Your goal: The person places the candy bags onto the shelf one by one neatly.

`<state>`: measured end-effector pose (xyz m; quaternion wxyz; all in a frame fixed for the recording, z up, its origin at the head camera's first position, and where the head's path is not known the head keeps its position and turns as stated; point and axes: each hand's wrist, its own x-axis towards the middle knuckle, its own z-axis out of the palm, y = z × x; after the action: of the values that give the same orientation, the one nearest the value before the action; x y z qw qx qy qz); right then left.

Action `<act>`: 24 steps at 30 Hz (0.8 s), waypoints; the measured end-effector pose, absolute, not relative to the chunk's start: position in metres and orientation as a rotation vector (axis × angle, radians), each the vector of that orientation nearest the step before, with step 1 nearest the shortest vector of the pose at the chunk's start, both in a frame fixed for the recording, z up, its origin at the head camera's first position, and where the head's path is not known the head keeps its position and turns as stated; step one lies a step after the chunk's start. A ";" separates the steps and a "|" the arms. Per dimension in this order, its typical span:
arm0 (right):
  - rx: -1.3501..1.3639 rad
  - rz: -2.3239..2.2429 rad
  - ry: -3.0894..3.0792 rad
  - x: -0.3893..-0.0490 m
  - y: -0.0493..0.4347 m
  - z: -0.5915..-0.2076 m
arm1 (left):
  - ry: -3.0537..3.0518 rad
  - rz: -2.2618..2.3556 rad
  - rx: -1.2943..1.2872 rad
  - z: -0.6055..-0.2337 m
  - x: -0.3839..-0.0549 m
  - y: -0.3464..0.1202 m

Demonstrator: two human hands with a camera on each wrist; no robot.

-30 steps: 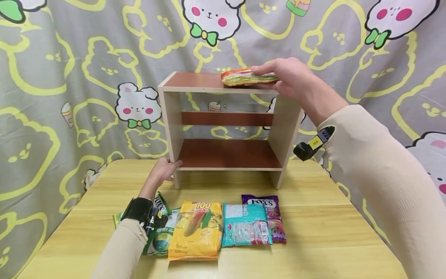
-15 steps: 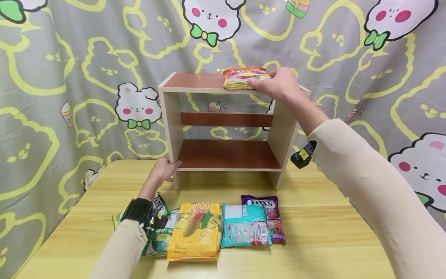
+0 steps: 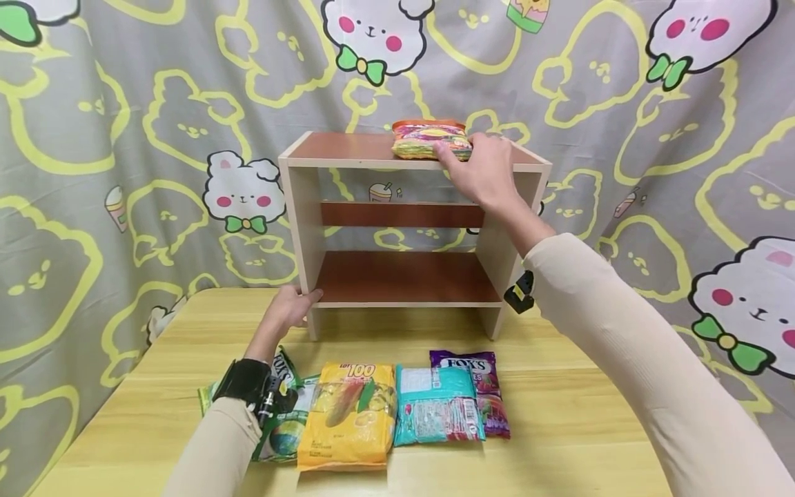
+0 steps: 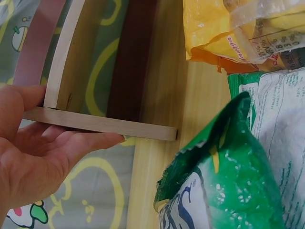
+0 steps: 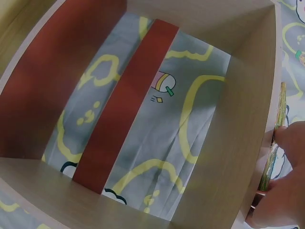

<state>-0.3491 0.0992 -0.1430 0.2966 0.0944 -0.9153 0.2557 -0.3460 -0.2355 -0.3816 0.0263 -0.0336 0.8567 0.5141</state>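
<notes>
A small two-tier wooden shelf (image 3: 406,277), with brown boards and pale side panels, stands on the table. My left hand (image 3: 288,308) grips the front edge of its left panel, thumb on the inner side and fingers along the outside, as the left wrist view shows. My right hand (image 3: 486,171) is at the shelf's top board and pinches the right end of an orange and yellow snack packet (image 3: 422,141) lying there near the front edge. In the right wrist view only the packet's edge (image 5: 282,109) shows beside the fingers.
In front of the shelf lie green packets (image 3: 287,435), a yellow mango-print packet (image 3: 348,417), a teal packet (image 3: 437,407) and a purple packet (image 3: 493,407) partly under the teal one. A patterned curtain (image 3: 155,138) hangs behind the wooden table (image 3: 571,414).
My right hand has come lower and slightly left with the packet, which now lies flatter on the top board, its printed face showing. My left hand has stayed on the side panel.
</notes>
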 end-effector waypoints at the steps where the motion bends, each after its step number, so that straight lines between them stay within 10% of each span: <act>1: 0.257 0.657 -2.436 -0.350 0.099 -0.144 | 2.645 1.590 -0.099 -0.382 -0.346 -0.235; 24: 0.362 0.228 -2.452 -0.328 0.061 -0.163 | 2.645 1.584 -0.099 -0.383 -0.348 -0.236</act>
<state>-0.3277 0.0612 -0.1634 0.3207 0.1376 -0.9331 0.0869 -0.3483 -0.2361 -0.3835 0.0283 -0.0321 0.8571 0.5134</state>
